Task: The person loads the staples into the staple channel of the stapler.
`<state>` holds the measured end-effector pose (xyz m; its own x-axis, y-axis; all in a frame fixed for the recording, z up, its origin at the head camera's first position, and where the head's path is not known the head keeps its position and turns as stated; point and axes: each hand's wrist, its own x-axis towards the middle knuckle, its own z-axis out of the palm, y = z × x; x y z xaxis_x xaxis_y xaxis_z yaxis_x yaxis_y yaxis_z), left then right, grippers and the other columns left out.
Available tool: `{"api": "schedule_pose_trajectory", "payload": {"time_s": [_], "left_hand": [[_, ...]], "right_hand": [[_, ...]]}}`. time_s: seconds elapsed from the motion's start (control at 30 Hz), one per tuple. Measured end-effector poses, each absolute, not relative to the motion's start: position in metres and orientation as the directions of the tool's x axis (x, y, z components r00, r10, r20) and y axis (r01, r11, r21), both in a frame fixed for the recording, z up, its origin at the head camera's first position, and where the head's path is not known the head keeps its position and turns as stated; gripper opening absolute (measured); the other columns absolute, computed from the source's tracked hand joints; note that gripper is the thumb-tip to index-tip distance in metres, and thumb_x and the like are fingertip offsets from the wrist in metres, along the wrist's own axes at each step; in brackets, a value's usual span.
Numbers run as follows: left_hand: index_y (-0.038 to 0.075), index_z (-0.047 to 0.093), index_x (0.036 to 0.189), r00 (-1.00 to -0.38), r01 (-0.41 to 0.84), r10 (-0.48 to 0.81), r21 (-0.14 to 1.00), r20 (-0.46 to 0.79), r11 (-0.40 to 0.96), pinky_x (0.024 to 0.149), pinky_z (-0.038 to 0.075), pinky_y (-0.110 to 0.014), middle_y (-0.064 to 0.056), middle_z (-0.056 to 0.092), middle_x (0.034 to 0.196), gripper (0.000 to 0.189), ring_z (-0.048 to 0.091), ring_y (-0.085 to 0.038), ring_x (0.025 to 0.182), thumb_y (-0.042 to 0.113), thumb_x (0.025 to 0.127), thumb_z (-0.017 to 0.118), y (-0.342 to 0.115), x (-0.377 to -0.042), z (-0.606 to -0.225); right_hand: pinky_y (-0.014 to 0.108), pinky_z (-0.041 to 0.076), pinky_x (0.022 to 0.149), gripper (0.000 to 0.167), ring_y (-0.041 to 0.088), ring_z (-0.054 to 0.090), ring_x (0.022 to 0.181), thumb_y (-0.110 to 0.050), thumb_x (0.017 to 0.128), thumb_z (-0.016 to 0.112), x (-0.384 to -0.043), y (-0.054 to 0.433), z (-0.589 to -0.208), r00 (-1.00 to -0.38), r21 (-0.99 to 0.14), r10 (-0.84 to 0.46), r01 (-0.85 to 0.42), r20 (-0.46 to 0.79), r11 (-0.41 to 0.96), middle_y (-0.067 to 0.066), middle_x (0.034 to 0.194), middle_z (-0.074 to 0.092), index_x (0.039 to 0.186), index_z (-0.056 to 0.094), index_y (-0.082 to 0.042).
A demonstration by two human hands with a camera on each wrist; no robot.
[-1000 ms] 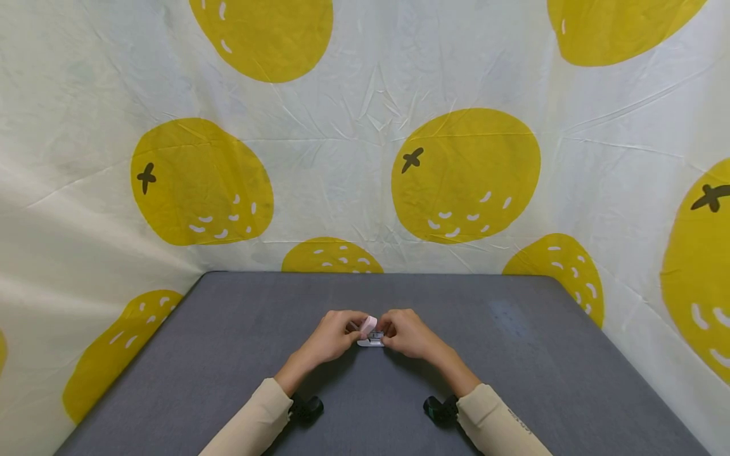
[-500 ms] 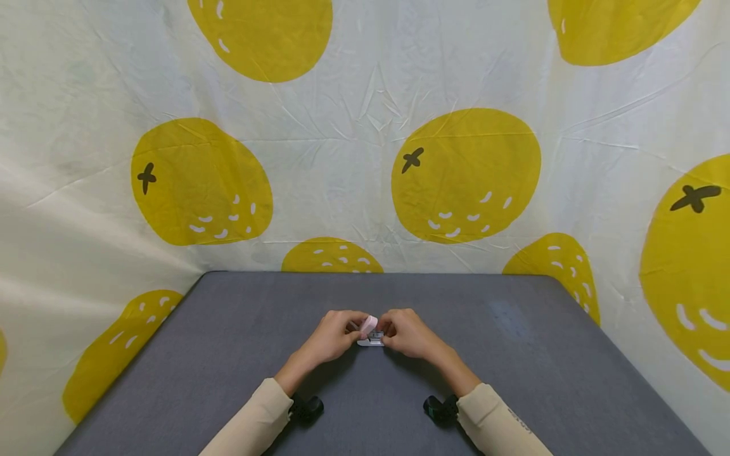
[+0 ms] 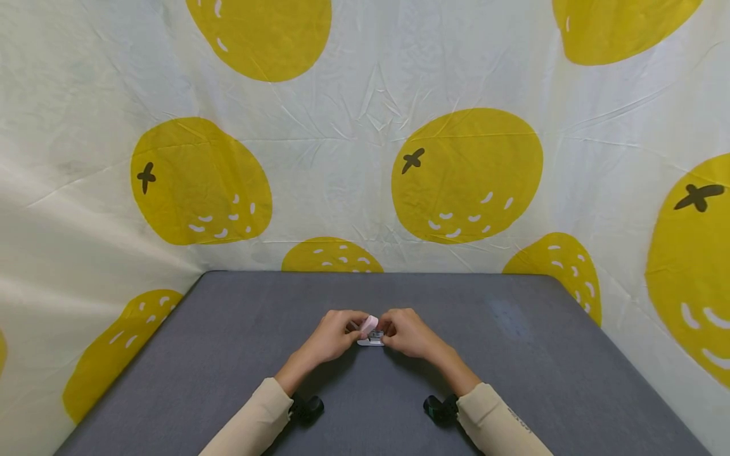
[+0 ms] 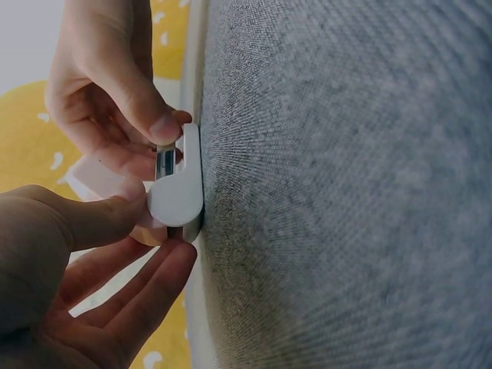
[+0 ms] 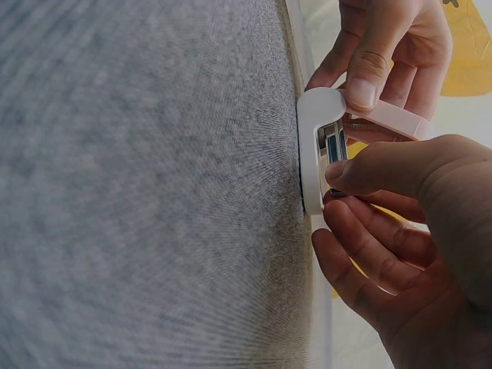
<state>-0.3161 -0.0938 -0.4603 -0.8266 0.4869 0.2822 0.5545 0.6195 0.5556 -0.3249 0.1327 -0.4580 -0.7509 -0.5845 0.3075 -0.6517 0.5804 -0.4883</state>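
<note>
A small stapler (image 3: 371,342) with a white base (image 4: 177,198) sits on the grey table between both hands. Its pink top cover (image 5: 393,120) is swung up, and a spring shows beneath it in the right wrist view. My left hand (image 3: 333,332) grips the rounded hinge end, thumb at the base of the cover. With thumb and fingers, my right hand (image 3: 409,334) pinches the metal staple magazine (image 5: 335,146) near its front end. The thumb covers part of the magazine, and what lies inside it is partly hidden.
The grey cloth-covered table (image 3: 274,291) extends around the hands on all sides. Behind it and to the left hangs a white curtain (image 3: 336,183) printed with yellow fruit. Dark wrist cameras (image 3: 308,410) stick out below both cuffs.
</note>
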Motion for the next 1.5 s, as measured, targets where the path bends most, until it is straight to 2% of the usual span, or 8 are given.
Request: {"api": "schedule_pose_trajectory", "payload": {"time_s": [0.47, 0.9, 1.13, 1.5], "left_hand": [[0.014, 0.075, 0.126, -0.813, 0.578, 0.498, 0.531, 0.303, 0.62, 0.074, 0.057, -0.026, -0.005, 0.078, 0.113, 0.031, 0.076, -0.014, 0.089, 0.013, 0.095, 0.074, -0.0937, -0.3161, -0.4623], [0.015, 0.076, 0.126, -0.806, 0.587, 0.507, 0.524, 0.305, 0.618, 0.073, 0.056, -0.025, -0.004, 0.078, 0.113, 0.031, 0.075, -0.013, 0.088, 0.013, 0.095, 0.075, -0.0935, -0.3169, -0.4632], [0.019, 0.076, 0.125, -0.813, 0.575, 0.507, 0.534, 0.287, 0.62, 0.071, 0.054, -0.024, 0.001, 0.078, 0.109, 0.031, 0.073, -0.008, 0.085, 0.012, 0.095, 0.074, -0.0931, -0.3165, -0.4623], [0.017, 0.076, 0.125, -0.81, 0.581, 0.504, 0.517, 0.298, 0.629, 0.071, 0.054, -0.025, -0.002, 0.078, 0.112, 0.03, 0.073, -0.011, 0.086, 0.014, 0.095, 0.075, -0.0924, -0.3137, -0.4618]], "right_hand": [[0.023, 0.054, 0.066, 0.01, 0.013, 0.071, 0.074, -0.001, 0.083, 0.074, -0.323, 0.1309, -0.4576, -0.761, -0.475, -0.578, -0.642, 0.295, 0.602, 0.005, 0.089, 0.072, 0.092, 0.076, -0.005], [0.023, 0.053, 0.064, 0.011, 0.011, 0.069, 0.072, -0.001, 0.081, 0.074, -0.323, 0.1315, -0.4569, -0.759, -0.474, -0.577, -0.645, 0.303, 0.6, 0.005, 0.087, 0.071, 0.091, 0.076, -0.005], [0.023, 0.052, 0.064, 0.01, 0.011, 0.067, 0.072, -0.001, 0.082, 0.075, -0.3225, 0.1315, -0.4569, -0.762, -0.474, -0.576, -0.641, 0.296, 0.604, 0.004, 0.086, 0.071, 0.091, 0.076, -0.006], [0.023, 0.052, 0.065, 0.013, 0.008, 0.066, 0.072, -0.001, 0.082, 0.076, -0.3228, 0.1322, -0.4582, -0.759, -0.485, -0.577, -0.643, 0.3, 0.593, 0.004, 0.085, 0.071, 0.094, 0.076, -0.006]]}}
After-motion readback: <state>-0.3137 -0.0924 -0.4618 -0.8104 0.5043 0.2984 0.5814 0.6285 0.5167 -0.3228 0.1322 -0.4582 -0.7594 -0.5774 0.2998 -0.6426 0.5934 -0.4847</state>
